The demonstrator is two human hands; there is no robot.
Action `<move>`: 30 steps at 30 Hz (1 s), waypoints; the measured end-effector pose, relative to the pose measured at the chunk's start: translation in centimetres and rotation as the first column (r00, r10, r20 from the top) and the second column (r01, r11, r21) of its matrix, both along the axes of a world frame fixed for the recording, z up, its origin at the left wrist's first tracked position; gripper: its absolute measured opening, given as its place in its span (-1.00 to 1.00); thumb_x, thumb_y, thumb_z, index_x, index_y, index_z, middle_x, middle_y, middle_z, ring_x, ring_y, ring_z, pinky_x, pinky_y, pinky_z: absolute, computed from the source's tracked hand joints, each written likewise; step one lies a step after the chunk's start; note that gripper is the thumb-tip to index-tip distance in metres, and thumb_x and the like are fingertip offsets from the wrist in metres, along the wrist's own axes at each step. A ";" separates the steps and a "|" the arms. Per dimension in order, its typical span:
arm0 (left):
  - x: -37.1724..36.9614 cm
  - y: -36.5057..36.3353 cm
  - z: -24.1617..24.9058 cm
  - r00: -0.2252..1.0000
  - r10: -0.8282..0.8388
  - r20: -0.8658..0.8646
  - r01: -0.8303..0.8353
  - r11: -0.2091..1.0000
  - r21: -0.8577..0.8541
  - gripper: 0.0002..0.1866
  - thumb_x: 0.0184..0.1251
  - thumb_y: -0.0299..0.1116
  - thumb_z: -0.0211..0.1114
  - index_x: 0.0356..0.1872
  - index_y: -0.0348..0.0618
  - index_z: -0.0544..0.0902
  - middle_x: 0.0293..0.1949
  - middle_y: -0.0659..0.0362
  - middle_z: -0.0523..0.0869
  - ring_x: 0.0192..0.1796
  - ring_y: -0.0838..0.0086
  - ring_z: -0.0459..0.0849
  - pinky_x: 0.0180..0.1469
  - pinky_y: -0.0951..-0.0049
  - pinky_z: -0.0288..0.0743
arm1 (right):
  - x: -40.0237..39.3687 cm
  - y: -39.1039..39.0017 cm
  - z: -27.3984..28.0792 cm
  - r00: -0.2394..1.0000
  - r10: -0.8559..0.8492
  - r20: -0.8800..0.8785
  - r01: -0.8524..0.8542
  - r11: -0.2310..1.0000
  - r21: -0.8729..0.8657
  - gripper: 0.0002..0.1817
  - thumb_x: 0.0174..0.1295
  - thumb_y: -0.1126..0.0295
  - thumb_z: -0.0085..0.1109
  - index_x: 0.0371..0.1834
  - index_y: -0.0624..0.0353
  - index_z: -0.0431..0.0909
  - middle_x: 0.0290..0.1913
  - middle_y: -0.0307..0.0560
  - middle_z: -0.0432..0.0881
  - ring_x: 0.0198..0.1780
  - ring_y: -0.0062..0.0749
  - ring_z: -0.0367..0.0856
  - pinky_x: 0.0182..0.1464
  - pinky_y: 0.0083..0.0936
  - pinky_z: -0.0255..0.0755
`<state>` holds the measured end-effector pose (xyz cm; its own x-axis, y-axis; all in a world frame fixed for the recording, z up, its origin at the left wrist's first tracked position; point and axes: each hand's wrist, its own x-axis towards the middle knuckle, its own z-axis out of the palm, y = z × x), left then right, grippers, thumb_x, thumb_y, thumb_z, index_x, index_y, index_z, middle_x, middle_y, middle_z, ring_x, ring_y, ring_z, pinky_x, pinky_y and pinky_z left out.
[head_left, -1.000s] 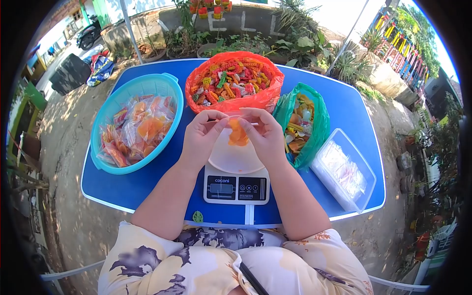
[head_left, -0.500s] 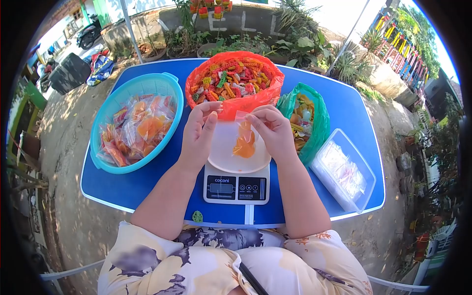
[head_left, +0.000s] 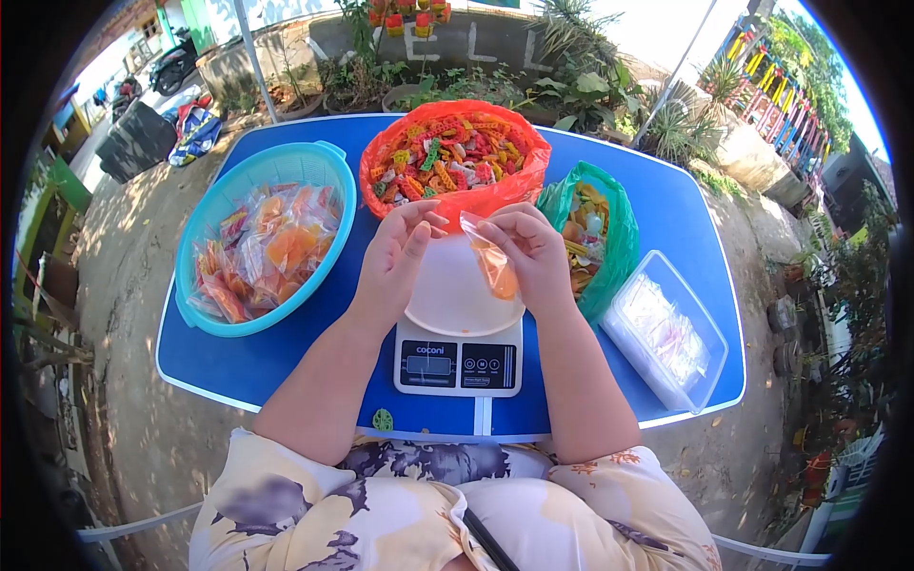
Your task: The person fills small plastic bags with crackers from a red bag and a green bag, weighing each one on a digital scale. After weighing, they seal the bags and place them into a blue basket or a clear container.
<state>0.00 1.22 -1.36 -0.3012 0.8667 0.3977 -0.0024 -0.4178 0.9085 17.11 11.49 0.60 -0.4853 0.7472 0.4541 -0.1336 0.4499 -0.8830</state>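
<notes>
My right hand point(head_left: 526, 249) pinches the top of a small clear plastic bag point(head_left: 493, 262) with orange pieces inside. The bag hangs tilted over the right side of a white plate point(head_left: 447, 285). That plate rests on a white kitchen scale point(head_left: 458, 366) with a dark display. To the left of the bag, my left hand point(head_left: 400, 249) is raised above the plate's left edge, fingers curved and apart, with nothing visible in them. Behind both hands stands a red plastic bag point(head_left: 495, 195) full of colourful snack pieces.
On the left is a light-blue basket point(head_left: 345, 205) of filled bags. A green bag point(head_left: 624, 228) of yellow snacks and a clear box point(head_left: 714, 385) of empty plastic bags stand on the right. One green piece point(head_left: 383, 420) lies near the blue table's point(head_left: 314, 381) front edge.
The small bag has swung from hanging nearly straight to a slant, its lower end now further right. My left hand has shifted slightly to the right.
</notes>
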 end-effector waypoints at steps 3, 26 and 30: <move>0.3 -0.1 -0.1 0.999 -0.023 -0.025 0.022 0.999 -0.034 -0.68 0.63 -0.24 0.21 0.20 -0.23 0.58 -0.03 0.20 0.70 0.08 0.52 0.63 0.23 0.45 0.46 | -0.2 -0.7 0.1 0.992 -0.059 0.108 0.023 0.952 0.305 -0.91 0.27 0.51 0.42 -0.24 0.28 0.72 -0.19 -0.16 0.65 -0.26 -0.46 0.66 -0.20 -0.54 0.55; -0.4 -0.8 1.0 0.967 0.069 -0.245 -0.075 0.997 -0.016 -0.90 0.50 -0.38 0.37 -0.12 -0.16 0.71 -0.17 0.28 0.74 -0.05 0.62 0.60 0.10 0.53 0.46 | -0.5 -1.0 -0.1 1.000 0.020 0.010 -0.021 0.971 0.239 -0.88 0.23 0.48 0.48 -0.25 0.23 0.72 -0.17 -0.17 0.64 -0.12 -0.44 0.63 -0.08 -0.52 0.50; 0.0 -0.9 0.7 0.966 0.069 -0.248 -0.074 0.997 -0.012 -0.89 0.50 -0.36 0.37 -0.11 -0.16 0.71 -0.17 0.28 0.74 -0.04 0.63 0.60 0.14 0.52 0.43 | -0.3 -0.8 -0.4 0.994 0.101 0.030 -0.105 0.985 0.136 -0.87 0.25 0.47 0.47 -0.21 0.24 0.71 -0.10 -0.15 0.64 -0.11 -0.48 0.64 -0.07 -0.53 0.52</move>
<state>0.04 0.35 -0.68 -0.2575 0.8555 0.4493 0.2526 -0.3892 0.8858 16.85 10.71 0.23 -0.5681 0.6242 0.5364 -0.1656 0.5517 -0.8174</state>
